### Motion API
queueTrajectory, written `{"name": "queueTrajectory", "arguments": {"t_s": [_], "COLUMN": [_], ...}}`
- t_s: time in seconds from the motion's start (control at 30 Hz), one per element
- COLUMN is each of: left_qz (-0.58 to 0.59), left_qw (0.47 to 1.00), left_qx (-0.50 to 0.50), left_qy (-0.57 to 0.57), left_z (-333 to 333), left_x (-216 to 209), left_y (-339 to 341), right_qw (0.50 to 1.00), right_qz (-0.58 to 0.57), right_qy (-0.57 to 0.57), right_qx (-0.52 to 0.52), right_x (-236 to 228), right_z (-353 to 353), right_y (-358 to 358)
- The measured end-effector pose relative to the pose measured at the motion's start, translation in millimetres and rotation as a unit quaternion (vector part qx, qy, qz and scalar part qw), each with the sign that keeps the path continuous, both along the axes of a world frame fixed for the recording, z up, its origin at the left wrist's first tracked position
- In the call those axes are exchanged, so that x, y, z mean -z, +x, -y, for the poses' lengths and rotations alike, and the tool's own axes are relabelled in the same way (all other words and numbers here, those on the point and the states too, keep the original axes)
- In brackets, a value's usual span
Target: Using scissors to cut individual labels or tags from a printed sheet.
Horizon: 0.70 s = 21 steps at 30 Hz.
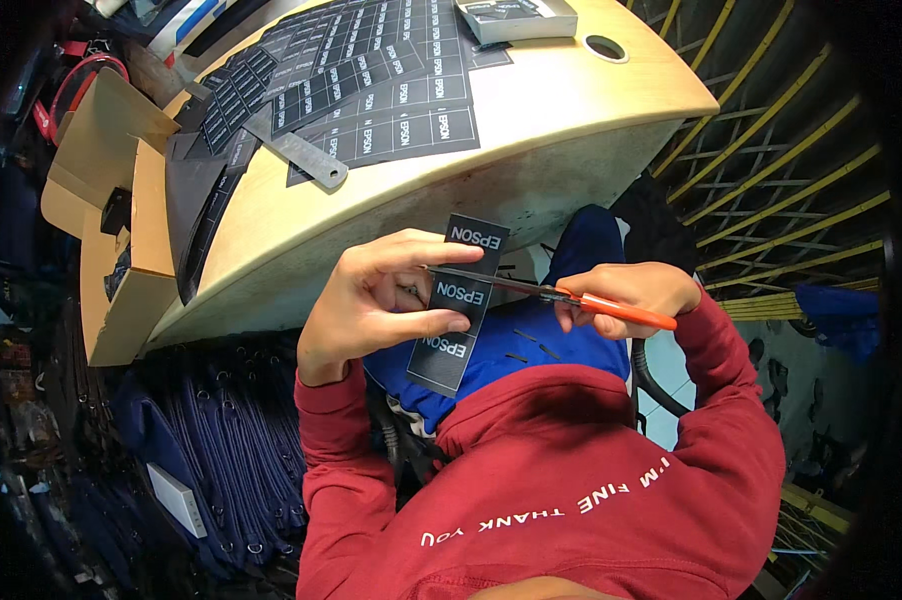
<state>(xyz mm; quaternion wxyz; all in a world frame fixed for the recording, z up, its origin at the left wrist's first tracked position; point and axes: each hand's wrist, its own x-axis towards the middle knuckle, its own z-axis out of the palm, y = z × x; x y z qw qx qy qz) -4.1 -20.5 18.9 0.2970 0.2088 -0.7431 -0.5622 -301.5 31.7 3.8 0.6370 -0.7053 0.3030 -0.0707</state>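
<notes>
My left hand (356, 305) pinches a short black strip of printed labels (441, 355) between thumb and fingers, holding it above my lap. The strip hangs tilted, its white lettering upside down. My right hand (636, 285) is closed round the orange handles of a pair of scissors (626, 311). Their dark blades point left and lie across the strip, between its top label and the one below. Whether the blades have cut into it I cannot tell. Several thin dark offcuts (536, 345) rest on the blue cloth over my lap.
Ahead stands a curved wooden table (571, 95) bearing black label sheets (401, 125), a metal ruler (311, 160) and a small open box (521, 25). At left is an open cardboard box (136, 290). Dark blue strapped goods (236, 450) are piled below it. A yellow folding gate (771, 160) stands right.
</notes>
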Motion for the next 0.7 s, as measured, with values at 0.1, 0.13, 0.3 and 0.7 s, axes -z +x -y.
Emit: {"name": "queueTrajectory", "arguments": {"t_s": [0.1, 0.13, 0.3, 0.7], "left_qz": [0.009, 0.009, -0.001, -0.002], "left_qw": [1.0, 1.0, 1.0, 1.0], "left_qx": [0.0, 0.0, 0.0, 0.009], "left_qy": [-0.014, -0.014, 0.006, 0.008], "left_z": [1.5, 1.3, -0.9, -0.1], "left_x": [1.5, 1.6, -1.8, 0.9], "left_y": [0.9, 0.7, 0.7, 0.3], "right_qw": [0.999, 1.0, 0.999, 0.999], "right_qz": [0.014, 0.012, 0.01, 0.011], "right_qy": [-0.029, -0.027, -0.034, -0.042], "right_qx": [-0.011, -0.008, -0.009, -0.014], "right_x": [4.8, 3.9, 3.8, 0.8], "right_z": [-0.3, -0.8, -0.5, -1.6], "right_y": [-0.8, -0.1, 0.6, 3.2]}}
